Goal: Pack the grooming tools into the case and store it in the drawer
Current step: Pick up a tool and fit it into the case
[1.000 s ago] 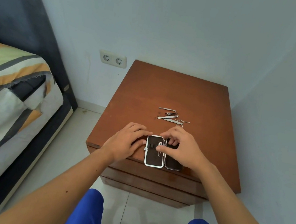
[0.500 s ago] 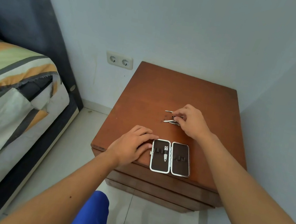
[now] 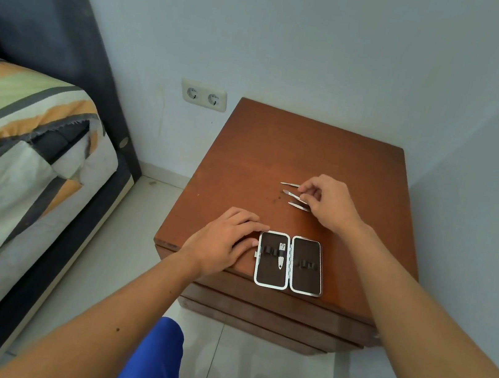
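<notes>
- The case (image 3: 291, 263) lies open near the front edge of the nightstand (image 3: 280, 148), one nail clipper (image 3: 281, 255) strapped in its left half.
- The left hand (image 3: 223, 241) rests flat, fingers relaxed, touching the case's left rim.
- Farther right, the right hand (image 3: 330, 202) pinches a slim metal tool (image 3: 295, 196) among the loose tools (image 3: 299, 206).

Left hand (image 3: 222, 243) flat, fingers straight; right hand (image 3: 328, 202) forward, fingers pinched.

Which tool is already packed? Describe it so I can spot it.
On the brown nightstand, an open case lies at the front edge. In its left half, beside the hinge, sits a nail clipper, the only tool strapped in; the others lie loose farther back.
</notes>
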{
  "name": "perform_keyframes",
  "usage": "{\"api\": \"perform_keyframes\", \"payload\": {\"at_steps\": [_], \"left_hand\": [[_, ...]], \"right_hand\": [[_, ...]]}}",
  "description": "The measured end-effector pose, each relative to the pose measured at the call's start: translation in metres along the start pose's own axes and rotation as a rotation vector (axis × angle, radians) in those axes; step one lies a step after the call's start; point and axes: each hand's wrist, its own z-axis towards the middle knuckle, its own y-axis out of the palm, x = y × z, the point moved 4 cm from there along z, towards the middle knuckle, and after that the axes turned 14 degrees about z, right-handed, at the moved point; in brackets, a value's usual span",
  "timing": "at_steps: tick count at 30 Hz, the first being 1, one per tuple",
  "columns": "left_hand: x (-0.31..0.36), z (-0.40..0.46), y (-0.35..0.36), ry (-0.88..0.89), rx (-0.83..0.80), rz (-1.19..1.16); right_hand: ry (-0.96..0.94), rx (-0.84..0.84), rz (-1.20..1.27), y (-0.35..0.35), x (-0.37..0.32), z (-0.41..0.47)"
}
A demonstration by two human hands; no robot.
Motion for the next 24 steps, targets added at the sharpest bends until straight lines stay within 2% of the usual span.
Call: {"api": "perform_keyframes", "payload": {"at_steps": [4,9,24], "left_hand": [[0.0,0.0,0.0,0.003,0.005,-0.003],[0.001,0.0,0.0,0.004,0.003,0.0],[0.0,0.0,0.0,0.003,0.009,-0.004]], "right_hand": [[-0.01,0.023,-0.024,-0.003,0.0,-0.003],[-0.025,-0.033,-0.072,-0.003,0.004,-0.007],[-0.001,0.032,-0.102,-0.009,0.007,-0.002]]}}
